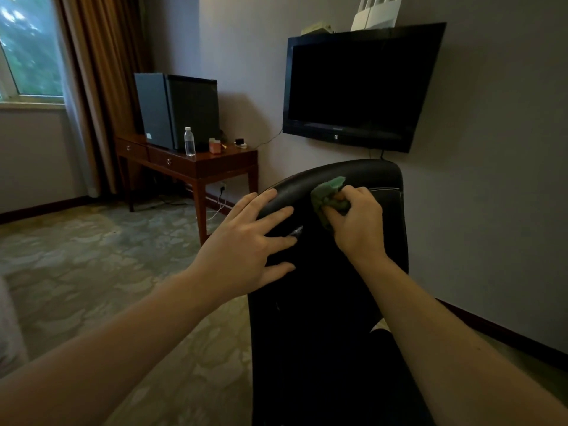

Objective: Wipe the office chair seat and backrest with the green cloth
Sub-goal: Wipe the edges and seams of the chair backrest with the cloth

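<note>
A person leans over a black leather office chair [322, 302] in a carpeted room, both bare forearms reaching forward from the bottom of the view. The right hand [359, 224] has its fingers curled round a crumpled green cloth [326, 193], bunching it and pressing it against the rounded top edge of the chair's padded backrest [362, 170], near the middle. The left hand [246, 244] lies flat on the backrest's left shoulder, fingers straight and spread apart, their tips pointing toward the cloth, near it but not touching it. The lower part of the chair is lost in shadow, and the seat cannot be made out with any certainty.

Behind the chair, a dark flat-screen television [359, 87] hangs tilted on the grey wall, with white papers [376, 13] propped on top of it. To the left, a reddish-brown wooden desk with drawers [215, 167] carries a black box-shaped cabinet [181, 109], a clear plastic water bottle with a white cap [189, 142] and a small orange carton [215, 146]. A tan curtain [92, 72] hangs beside a window [27, 47], above patterned grey-green carpet [92, 247].
</note>
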A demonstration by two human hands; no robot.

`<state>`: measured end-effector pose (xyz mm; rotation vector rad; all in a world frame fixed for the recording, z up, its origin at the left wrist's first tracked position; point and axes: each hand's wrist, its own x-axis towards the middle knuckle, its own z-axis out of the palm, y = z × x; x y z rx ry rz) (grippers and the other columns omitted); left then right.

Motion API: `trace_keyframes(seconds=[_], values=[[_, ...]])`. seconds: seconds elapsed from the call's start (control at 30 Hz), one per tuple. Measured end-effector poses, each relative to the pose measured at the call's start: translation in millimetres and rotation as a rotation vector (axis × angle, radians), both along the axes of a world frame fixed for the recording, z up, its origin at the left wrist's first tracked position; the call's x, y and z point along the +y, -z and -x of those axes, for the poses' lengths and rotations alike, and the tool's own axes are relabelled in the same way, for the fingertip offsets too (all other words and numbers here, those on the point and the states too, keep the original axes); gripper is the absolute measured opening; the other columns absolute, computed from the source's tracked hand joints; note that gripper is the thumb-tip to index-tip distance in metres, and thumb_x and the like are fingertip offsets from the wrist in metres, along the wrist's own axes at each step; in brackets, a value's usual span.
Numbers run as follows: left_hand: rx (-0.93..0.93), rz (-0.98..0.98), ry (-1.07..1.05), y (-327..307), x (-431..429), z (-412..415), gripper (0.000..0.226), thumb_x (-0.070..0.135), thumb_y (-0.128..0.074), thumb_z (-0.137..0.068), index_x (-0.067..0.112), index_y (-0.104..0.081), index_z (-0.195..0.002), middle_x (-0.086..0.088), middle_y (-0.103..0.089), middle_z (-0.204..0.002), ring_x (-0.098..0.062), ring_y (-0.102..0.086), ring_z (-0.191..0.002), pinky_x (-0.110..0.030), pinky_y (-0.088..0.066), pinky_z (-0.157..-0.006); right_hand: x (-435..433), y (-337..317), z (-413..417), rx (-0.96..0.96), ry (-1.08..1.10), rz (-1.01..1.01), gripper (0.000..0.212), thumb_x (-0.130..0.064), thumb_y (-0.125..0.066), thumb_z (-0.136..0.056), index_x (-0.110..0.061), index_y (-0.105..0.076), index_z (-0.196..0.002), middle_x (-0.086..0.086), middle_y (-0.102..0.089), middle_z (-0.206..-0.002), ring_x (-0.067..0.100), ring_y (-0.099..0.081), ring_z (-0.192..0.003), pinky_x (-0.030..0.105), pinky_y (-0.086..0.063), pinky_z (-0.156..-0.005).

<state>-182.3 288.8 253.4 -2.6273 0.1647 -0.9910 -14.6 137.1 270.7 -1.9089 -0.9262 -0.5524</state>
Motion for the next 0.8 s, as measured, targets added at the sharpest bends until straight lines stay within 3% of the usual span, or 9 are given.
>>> trace_keyframes(seconds=[0.07, 0.2, 0.4, 0.6, 0.7, 0.8], values=[[-0.002, 0.012, -0.009, 1.1, -1.5, -0.3, 0.043, 0.058, -0.055, -0.088, 0.032, -0.076, -0.114, -0.005, -0.061, -0.142, -0.038, -0.037, -0.145, -0.058, -0.028, -0.118, -9.0, 3.3, -1.6, 0.04, 0.074, -0.085, 0.007, -0.019, -0.07, -0.089, -0.018, -0.063, -0.09, -0.002, -0.054, -0.097, 0.003, -0.05, -0.079, 0.023, -0.048, -0.079], [-0.054, 0.057, -0.012, 4.5, -6.8, -2.3, 0.038, 0.056, -0.057, -0.088, 0.032, -0.079, -0.108, -0.005, -0.063, -0.138, -0.036, -0.04, -0.143, -0.057, -0.03, -0.117, -12.2, 7.4, 14.7, 0.041, -0.059, -0.067, 0.012, -0.017, -0.07, -0.089, -0.024, -0.063, -0.095, -0.007, -0.055, -0.102, -0.005, -0.051, -0.087, 0.008, -0.042, -0.077], [-0.126, 0.127, -0.018, 6.9, -10.3, -6.7, 0.034, 0.05, -0.053, -0.091, 0.031, -0.081, -0.1, -0.003, -0.066, -0.135, -0.034, -0.044, -0.141, -0.054, -0.03, -0.117, 0.5, 1.6, 15.8, -0.063, -0.139, 0.063, 0.012, -0.012, -0.073, -0.086, -0.017, -0.068, -0.096, -0.007, -0.055, -0.1, 0.002, -0.054, -0.09, 0.014, -0.044, -0.085], [-0.13, 0.151, -0.015, 8.9, -6.4, -10.3, 0.032, 0.049, -0.056, -0.09, 0.031, -0.08, -0.101, -0.003, -0.065, -0.136, -0.032, -0.042, -0.143, -0.056, -0.031, -0.117, 5.0, -13.0, -23.0, 0.076, 0.01, 0.025, 0.013, -0.012, -0.069, -0.088, -0.023, -0.062, -0.086, -0.003, -0.053, -0.097, 0.006, -0.053, -0.081, 0.029, -0.052, -0.085], [-0.138, 0.166, -0.005, 10.5, -6.5, -11.0, 0.029, 0.047, -0.059, -0.089, 0.031, -0.081, -0.1, -0.003, -0.065, -0.137, -0.032, -0.042, -0.143, -0.055, -0.03, -0.118, 3.1, -11.8, -23.5, 0.098, 0.016, 0.02, 0.012, -0.013, -0.069, -0.089, -0.023, -0.062, -0.089, -0.001, -0.054, -0.101, 0.011, -0.054, -0.087, 0.029, -0.05, -0.087], [-0.118, 0.15, -0.033, 10.4, -9.4, -12.4, 0.029, 0.047, -0.061, -0.088, 0.032, -0.08, -0.103, -0.008, -0.06, -0.142, -0.034, -0.041, -0.143, -0.055, -0.03, -0.118, -3.6, -5.1, -11.4, 0.077, -0.044, 0.011, 0.009, -0.014, -0.069, -0.089, -0.02, -0.063, -0.093, -0.002, -0.055, -0.103, 0.004, -0.053, -0.087, 0.024, -0.047, -0.086]])
